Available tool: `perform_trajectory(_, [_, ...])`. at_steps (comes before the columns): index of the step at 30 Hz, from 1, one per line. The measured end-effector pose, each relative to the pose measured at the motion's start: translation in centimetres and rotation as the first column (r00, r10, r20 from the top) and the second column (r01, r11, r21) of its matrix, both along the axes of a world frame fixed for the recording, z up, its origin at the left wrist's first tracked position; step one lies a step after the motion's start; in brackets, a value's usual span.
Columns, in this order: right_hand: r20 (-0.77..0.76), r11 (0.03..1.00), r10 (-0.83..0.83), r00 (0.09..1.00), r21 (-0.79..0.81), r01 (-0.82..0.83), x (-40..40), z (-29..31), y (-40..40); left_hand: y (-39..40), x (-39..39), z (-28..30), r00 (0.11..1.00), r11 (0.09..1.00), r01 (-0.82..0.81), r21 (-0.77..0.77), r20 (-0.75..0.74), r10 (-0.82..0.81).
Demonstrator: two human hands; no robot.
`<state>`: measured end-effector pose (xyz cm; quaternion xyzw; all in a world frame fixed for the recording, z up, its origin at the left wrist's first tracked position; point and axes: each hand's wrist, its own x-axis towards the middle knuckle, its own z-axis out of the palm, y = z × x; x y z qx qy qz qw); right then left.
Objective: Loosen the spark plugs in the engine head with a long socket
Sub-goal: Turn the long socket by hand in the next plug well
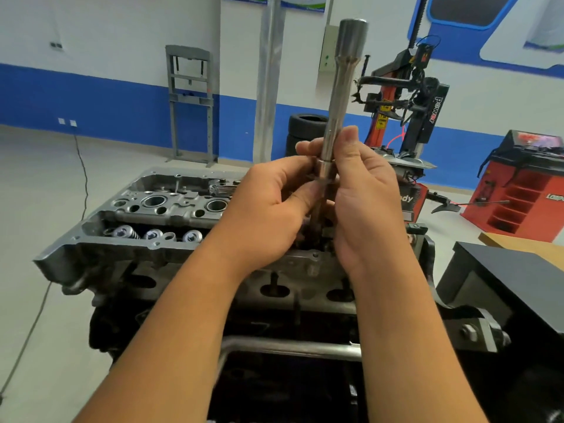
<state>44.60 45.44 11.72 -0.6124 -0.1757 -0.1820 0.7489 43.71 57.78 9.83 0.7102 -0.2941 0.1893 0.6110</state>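
Your left hand (pixel 268 206) and right hand (pixel 363 190) both pinch the lower shaft of the long socket (pixel 338 96), fingers curled around it from either side, holding it upright with its wide end at the top. Its lower end drops behind your palms toward the engine head (pixel 158 209), and whether it sits in a plug well is hidden. The head rests on a dark stand (pixel 476 331), valve springs (pixel 152 234) showing along its near left side. Behind your right hand, the red tyre changer (pixel 406 117) reads "power" on its column, with letters ending "dy" lower down. Stacked tyres (pixel 306 129) sit by the blue-and-white wall (pixel 91 99), and a red wheel balancer (pixel 525 193) stands far right.
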Motion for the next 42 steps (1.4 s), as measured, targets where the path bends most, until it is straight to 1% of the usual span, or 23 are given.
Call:
perform_trajectory(4, [0.023, 1.000, 0.031, 0.999, 0.006, -0.031, 0.25, 0.11, 0.14, -0.20, 0.39, -0.39, 0.986, 0.987, -0.157, -0.016, 0.058, 0.158])
perform_trajectory(7, [0.057, 0.998, 0.007, 0.998, 0.055, -0.010, 0.41, -0.01, 0.15, -0.42, 0.48, -0.47, 0.972, 0.974, -0.222, -0.044, 0.073, 0.225])
perform_trajectory(8, [0.062, 0.998, -0.003, 0.998, 0.066, -0.001, 0.45, -0.05, 0.17, -0.40, 0.48, -0.32, 0.975, 0.977, -0.211, -0.035, 0.062, 0.213])
perform_trajectory(11, [0.076, 0.997, -0.030, 0.997, 0.070, 0.025, 0.59, -0.16, 0.31, -0.28, 0.38, 0.10, 0.999, 0.999, -0.036, 0.034, -0.022, 0.036])
perform_trajectory(12, [0.073, 0.997, -0.025, 0.997, 0.069, 0.020, 0.62, -0.21, 0.30, -0.30, 0.34, 0.20, 0.999, 0.999, -0.004, 0.044, -0.039, 0.006])
perform_trajectory(13, [0.065, 0.997, -0.011, 0.998, 0.075, 0.007, 0.61, -0.22, 0.28, -0.34, 0.37, 0.24, 0.999, 0.999, -0.009, 0.043, -0.032, 0.011])
perform_trajectory(17, [0.035, 0.990, 0.049, 0.998, 0.127, -0.053, 0.31, 0.08, 0.31, -0.63, 0.68, -0.03, 0.992, 0.993, -0.115, -0.024, 0.039, 0.116])
perform_trajectory(19, [0.048, 0.987, 0.042, 0.998, 0.152, -0.049, 0.22, 0.03, 0.27, -0.88, 0.86, -0.34, 0.987, 0.987, -0.149, -0.058, 0.055, 0.152])
perform_trajectory(21, [0.080, 0.990, 0.018, 0.997, 0.141, -0.030, 0.19, -0.17, 0.24, -0.93, 0.69, -0.45, 0.983, 0.984, -0.165, -0.061, 0.074, 0.170])
perform_trajectory(23, [0.128, 0.995, -0.031, 0.991, 0.100, 0.018, 0.23, -0.48, 0.14, -0.73, 0.40, -0.42, 0.992, 0.993, -0.114, -0.025, 0.059, 0.115])
perform_trajectory(25, [0.160, 0.996, -0.067, 0.985, 0.071, 0.056, 0.40, -0.55, 0.11, -0.45, 0.14, -0.15, 1.000, 0.999, -0.006, 0.036, -0.004, 0.006])
perform_trajectory(26, [0.155, 0.996, -0.073, 0.985, 0.054, 0.065, 0.58, -0.49, 0.16, -0.32, 0.11, -0.04, 0.999, 0.998, 0.017, 0.058, -0.032, -0.015])
perform_trajectory(27, [0.137, 0.997, -0.072, 0.988, 0.030, 0.069, 0.75, -0.46, 0.22, -0.26, 0.16, -0.01, 0.999, 0.998, 0.006, 0.067, -0.042, -0.004])
perform_trajectory(29, [0.098, 0.999, -0.041, 0.994, 0.002, 0.042, 0.97, -0.38, 0.30, -0.34, 0.11, 0.03, 0.997, 0.996, -0.071, 0.056, -0.015, 0.072])
perform_trajectory(31, [0.076, 0.999, 0.003, 0.997, 0.033, -0.006, 0.89, -0.27, 0.30, -0.54, 0.03, 0.03, 0.990, 0.989, -0.141, 0.038, 0.008, 0.141])
perform_trajectory(34, [0.103, 0.995, 0.028, 0.994, 0.097, -0.038, 0.55, -0.38, 0.20, -0.72, 0.17, -0.22, 0.979, 0.979, -0.202, 0.010, 0.027, 0.202])
perform_trajectory(37, [0.137, 0.995, 0.023, 0.990, 0.088, -0.035, 0.63, -0.55, 0.19, -0.78, 0.19, -0.41, 0.966, 0.967, -0.253, -0.012, 0.045, 0.254])
perform_trajectory(39, [0.147, 0.996, 0.024, 0.989, 0.077, -0.035, 0.81, -0.56, 0.11, -0.81, 0.14, -0.34, 0.972, 0.973, -0.229, 0.009, 0.048, 0.228])
perform_trajectory(41, [0.131, 0.995, 0.050, 0.990, 0.078, -0.061, 0.90, -0.45, 0.06, -0.75, 0.04, -0.11, 0.992, 0.992, -0.122, 0.041, 0.025, 0.121])
perform_trajectory(42, [0.119, 0.993, 0.071, 0.990, 0.085, -0.082, 0.96, -0.38, 0.03, -0.73, 0.14, -0.05, 0.996, 0.994, -0.093, 0.053, 0.020, 0.092])
